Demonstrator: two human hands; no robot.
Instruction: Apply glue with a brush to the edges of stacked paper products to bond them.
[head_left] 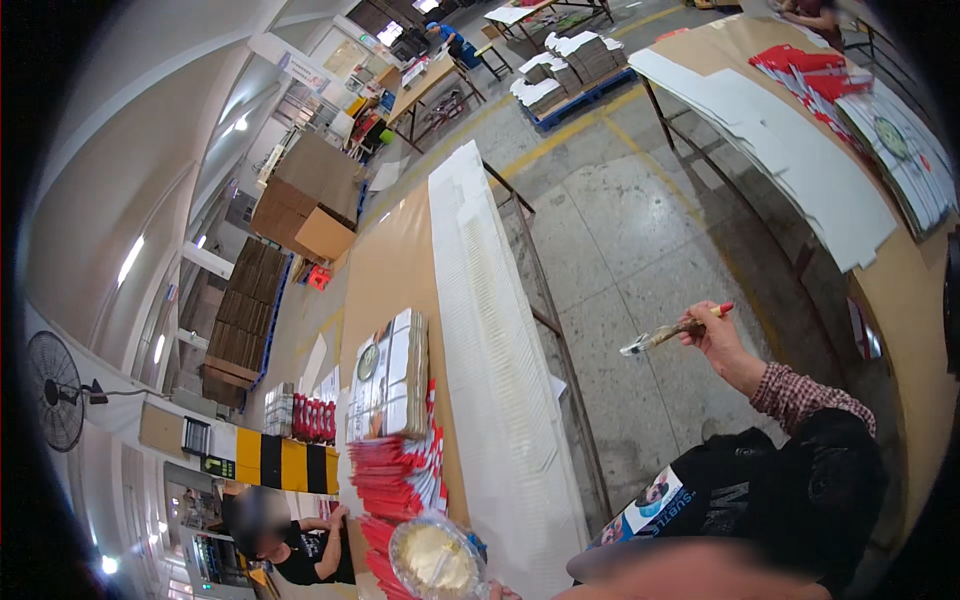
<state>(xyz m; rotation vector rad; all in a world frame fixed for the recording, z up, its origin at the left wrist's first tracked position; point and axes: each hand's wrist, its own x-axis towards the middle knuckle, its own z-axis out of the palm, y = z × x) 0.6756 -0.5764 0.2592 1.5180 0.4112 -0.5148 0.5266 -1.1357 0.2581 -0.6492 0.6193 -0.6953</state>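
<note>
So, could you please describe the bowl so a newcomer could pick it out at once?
Follow the long central table down toward the picture's lower edge. Beside the red pile is the bowl, set apart by its round rim and pale, creamy contents.

The head-worn fisheye looks down from close beside the long table (pixel 395 260), facing toward its far end.
</note>
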